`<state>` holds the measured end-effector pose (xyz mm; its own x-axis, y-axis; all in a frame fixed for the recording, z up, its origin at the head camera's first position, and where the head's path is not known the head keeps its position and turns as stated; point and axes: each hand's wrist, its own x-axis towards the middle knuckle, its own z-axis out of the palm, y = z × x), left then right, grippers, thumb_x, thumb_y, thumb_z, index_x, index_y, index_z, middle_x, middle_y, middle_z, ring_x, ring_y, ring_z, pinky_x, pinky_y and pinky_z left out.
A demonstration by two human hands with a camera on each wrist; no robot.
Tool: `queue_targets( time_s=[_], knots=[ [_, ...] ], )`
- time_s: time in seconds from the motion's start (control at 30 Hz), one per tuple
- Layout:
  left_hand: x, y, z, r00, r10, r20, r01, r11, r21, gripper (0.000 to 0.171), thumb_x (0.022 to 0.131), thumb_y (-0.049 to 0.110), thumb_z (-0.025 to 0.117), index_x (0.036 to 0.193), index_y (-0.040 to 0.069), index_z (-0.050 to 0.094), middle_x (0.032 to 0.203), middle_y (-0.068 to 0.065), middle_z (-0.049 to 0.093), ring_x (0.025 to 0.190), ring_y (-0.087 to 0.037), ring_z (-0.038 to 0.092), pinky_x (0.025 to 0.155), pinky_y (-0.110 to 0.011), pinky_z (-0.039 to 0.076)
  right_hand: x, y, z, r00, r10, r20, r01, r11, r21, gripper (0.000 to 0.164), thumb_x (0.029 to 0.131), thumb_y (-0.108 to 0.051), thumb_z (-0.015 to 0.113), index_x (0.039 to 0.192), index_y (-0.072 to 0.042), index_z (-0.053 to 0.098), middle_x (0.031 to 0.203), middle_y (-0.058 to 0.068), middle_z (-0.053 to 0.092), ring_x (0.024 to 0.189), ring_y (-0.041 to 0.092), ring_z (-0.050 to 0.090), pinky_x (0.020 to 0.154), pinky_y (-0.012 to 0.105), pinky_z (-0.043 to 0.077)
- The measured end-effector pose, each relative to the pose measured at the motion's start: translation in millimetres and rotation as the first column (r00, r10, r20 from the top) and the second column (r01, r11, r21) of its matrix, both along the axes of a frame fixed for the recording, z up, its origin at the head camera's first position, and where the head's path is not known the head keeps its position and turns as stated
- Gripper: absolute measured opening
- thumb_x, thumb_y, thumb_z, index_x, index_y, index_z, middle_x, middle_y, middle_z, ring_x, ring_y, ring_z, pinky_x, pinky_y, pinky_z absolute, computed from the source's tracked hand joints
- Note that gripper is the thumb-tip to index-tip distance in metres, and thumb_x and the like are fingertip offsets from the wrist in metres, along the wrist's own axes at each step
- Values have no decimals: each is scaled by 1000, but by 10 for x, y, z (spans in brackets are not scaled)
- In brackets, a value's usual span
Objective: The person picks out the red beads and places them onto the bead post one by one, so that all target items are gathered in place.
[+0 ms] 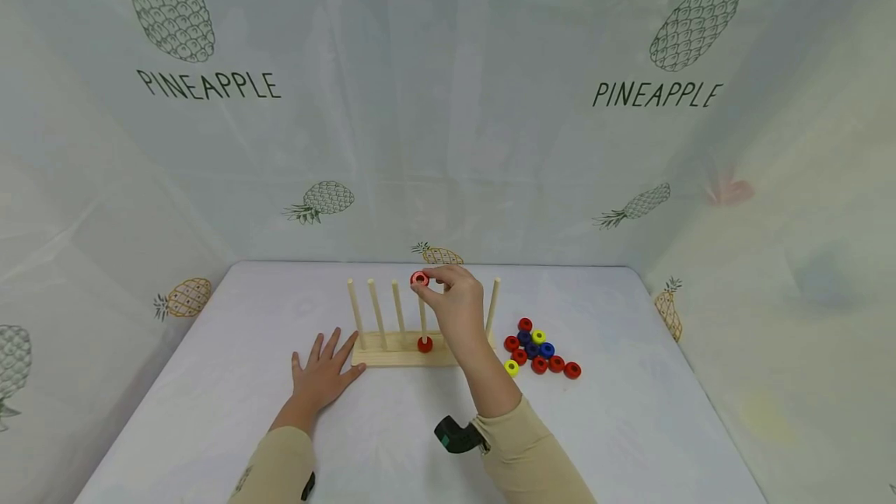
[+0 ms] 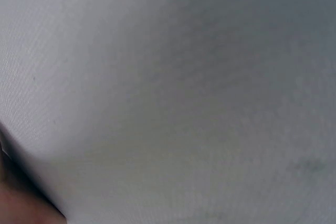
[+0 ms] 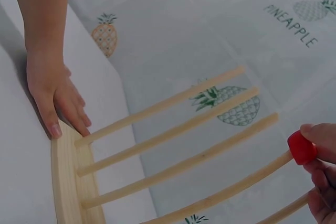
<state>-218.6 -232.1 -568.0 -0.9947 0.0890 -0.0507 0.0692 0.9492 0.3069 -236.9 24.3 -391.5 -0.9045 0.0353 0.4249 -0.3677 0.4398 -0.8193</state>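
Between thumb and fingertips, my right hand (image 1: pixel 460 308) pinches a red ring-shaped bead (image 3: pixel 302 148) right at the top of an upright wooden peg (image 1: pixel 423 319). Another red bead (image 1: pixel 425 345) sits low on that same peg, at the wooden base (image 1: pixel 402 360). My left hand (image 1: pixel 323 379) has its fingers spread, with thumb and forefinger against the base's left end. In the right wrist view, several bare pegs (image 3: pixel 181 158) rise from the base. The right hand and forearm hide part of the base and some pegs in the head view.
Right of the base lies a loose group of red beads (image 1: pixel 556 364), blue beads (image 1: pixel 547 350) and yellow beads (image 1: pixel 538 337) on the white-covered table (image 1: pixel 630 411). A pineapple-print cloth (image 1: pixel 448 138) hangs behind and at both sides. The left wrist view is mostly blurred pale cloth (image 2: pixel 184 103).
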Motion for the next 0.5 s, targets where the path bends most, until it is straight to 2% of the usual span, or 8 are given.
queue_targets(
  time_s=[0.17,0.3,0.5],
  knots=[
    [4,8,24,1000,-4,12,4,1000,1,75,95,64,45,155,21,29,160,-16,16,144,-46,7,101,-77,-3,1,3,6,1000,15,-2,-15,1000,-10,23,80,-15,82,100,-5,77,98,0,69,83,16,57,70,28,51],
    [8,17,36,1000,-5,17,5,1000,2,75,95,64,44,155,21,29,161,-16,16,145,-45,7,102,-76,-4,-5,0,4,1000,19,-19,-19,1000,5,22,80,-12,81,100,-4,77,98,1,69,79,16,56,66,27,51],
    [-1,-13,-35,1000,-13,-22,13,1000,6,75,94,67,42,155,25,28,160,-16,18,144,-45,8,102,-76,-4,-8,-1,6,999,12,-43,-10,999,52,22,80,-13,81,100,-4,78,98,3,69,78,16,54,64,26,49]
  ],
)
